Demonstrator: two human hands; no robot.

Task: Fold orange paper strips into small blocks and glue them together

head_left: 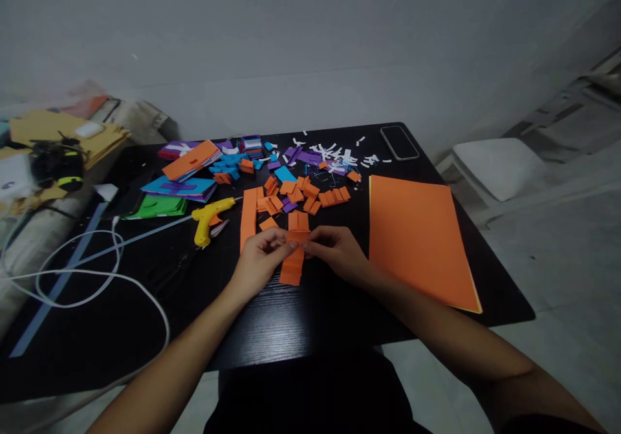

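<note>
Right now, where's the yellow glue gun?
Left of centre in the head view: the glue gun lies on the black table between the green papers and the long orange strip, left of the left hand.

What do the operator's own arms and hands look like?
Left hand and right hand: human, ungloved. Left arm and right arm: bare forearms, no watch, bracelet or cable visible. Dark sleeve on the right; left sleeve, if any, is out of frame.
</note>
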